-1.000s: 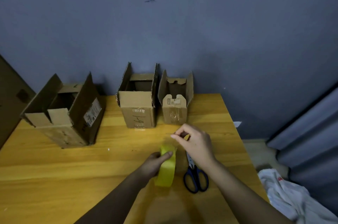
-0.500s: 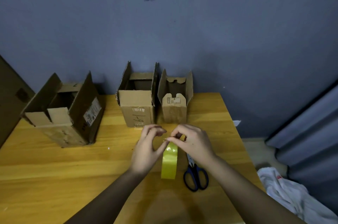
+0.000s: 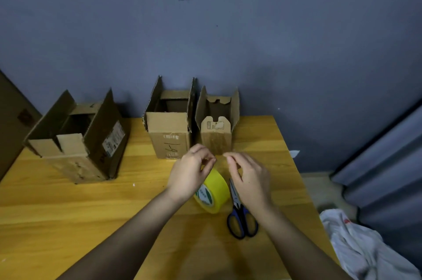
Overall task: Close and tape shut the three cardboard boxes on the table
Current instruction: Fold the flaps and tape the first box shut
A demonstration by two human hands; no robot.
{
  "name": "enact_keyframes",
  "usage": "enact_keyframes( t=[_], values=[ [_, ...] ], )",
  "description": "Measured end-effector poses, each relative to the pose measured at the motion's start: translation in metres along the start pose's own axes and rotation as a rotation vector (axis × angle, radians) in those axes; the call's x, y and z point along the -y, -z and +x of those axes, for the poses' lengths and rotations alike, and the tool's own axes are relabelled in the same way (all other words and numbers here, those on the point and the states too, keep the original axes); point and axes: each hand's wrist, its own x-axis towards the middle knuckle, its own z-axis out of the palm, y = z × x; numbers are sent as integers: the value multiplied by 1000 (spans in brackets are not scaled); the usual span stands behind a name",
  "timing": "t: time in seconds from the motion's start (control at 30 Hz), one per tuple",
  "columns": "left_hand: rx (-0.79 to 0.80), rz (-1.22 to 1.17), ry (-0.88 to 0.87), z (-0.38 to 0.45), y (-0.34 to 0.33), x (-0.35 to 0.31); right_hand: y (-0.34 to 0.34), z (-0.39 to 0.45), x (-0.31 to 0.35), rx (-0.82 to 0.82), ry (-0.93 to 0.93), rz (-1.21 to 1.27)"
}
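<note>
Three open cardboard boxes stand along the wall with their flaps up: a large box [image 3: 77,142] at the left, a middle box [image 3: 170,135], and a small box [image 3: 217,135] beside it. In front of them, my left hand [image 3: 190,177] curls over the top of a tilted yellow tape roll [image 3: 217,190] and holds it above the table. My right hand [image 3: 250,179] hovers just right of the roll, thumb and forefinger pinched close to my left fingertips. Whatever lies between those fingertips is too faint to make out.
Blue-handled scissors [image 3: 241,220] lie on the wooden table [image 3: 68,222] under my right wrist. A white cloth [image 3: 360,250] lies off the table's right edge, next to a grey curtain [image 3: 388,165]. A brown board [image 3: 11,119] leans at the far left.
The tape roll has tipped from upright to tilted, so its label side shows. My left hand has moved from the roll's side to over its top, and both hands have risen slightly.
</note>
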Motion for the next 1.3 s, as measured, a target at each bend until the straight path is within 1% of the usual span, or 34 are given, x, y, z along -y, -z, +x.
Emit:
enact_keyframes(
  t=[0.03, 0.07, 0.1, 0.13, 0.17, 0.2, 0.23, 0.27, 0.3, 0.33, 0.37, 0.4, 0.5, 0.57, 0.6, 0.73, 0.8, 0.9, 1.07, 1.13, 1.2, 1.27, 1.3],
  values=[
    [12, 21, 4, 1, -2, -3, 0, -8, 4, 21, -163, 101],
    [20, 40, 17, 2, -3, -5, -2, -15, 6, 25, -378, 253],
    [17, 43, 43, 2, -3, -5, -4, -21, 5, -23, -641, 442],
    [9, 27, 76, 0, -1, -4, -6, -27, -1, -109, -889, 570],
    [0, 11, 101, -2, 1, -2, -7, -34, -14, -154, -1041, 566],
    [-2, 6, 111, -4, 4, 0, -9, -40, -29, -63, -1072, 403],
    [0, 11, 116, -7, 7, 1, -12, -50, -44, 165, -1006, 178],
    [-6, 7, 127, -9, 9, 2, -14, -61, -54, 457, -896, -34],
    [-25, -11, 149, -11, 13, 2, -18, -70, -59, 708, -794, -187],
    [-42, -41, 172, -12, 16, 1, -22, -79, -62, 897, -721, -287],
    [-48, -55, 182, -13, 20, 1, -26, -88, -59, 1004, -672, -360],
    [-41, -43, 179, -15, 24, 2, -30, -94, -55, 1043, -634, -448],
    [-22, -9, 179, -22, 37, 14, -38, -100, -39, 1028, -570, -603],
    [-35, -47, 217, -28, 49, 32, -47, -102, -30, 1030, -606, -573],
    [-29, -49, 225, -32, 55, 40, -52, -103, -28, 1020, -642, -544],
    [1, -24, 203, -50, 90, 82, -73, -101, -7, 923, -922, -385],
    [29, -48, 173, -59, 110, 101, -86, -101, 7, 893, -989, -372],
    [115, -22, 119, -73, 144, 135, -112, -100, 44, 810, -1129, -286],
    [184, 4, 61, -89, 199, 179, -150, -111, 108, 546, -1332, -29],
    [215, -6, 50, -94, 219, 196, -156, -113, 134, 461, -1350, 85],
    [244, -22, 38, -99, 235, 214, -158, -109, 164, 430, -1314, 169],
    [284, -7, 34, -103, 247, 227, -156, -103, 190, 475, -1218, 229],
    [295, -5, 33, -105, 252, 233, -153, -98, 204, 528, -1157, 266]
  ],
)
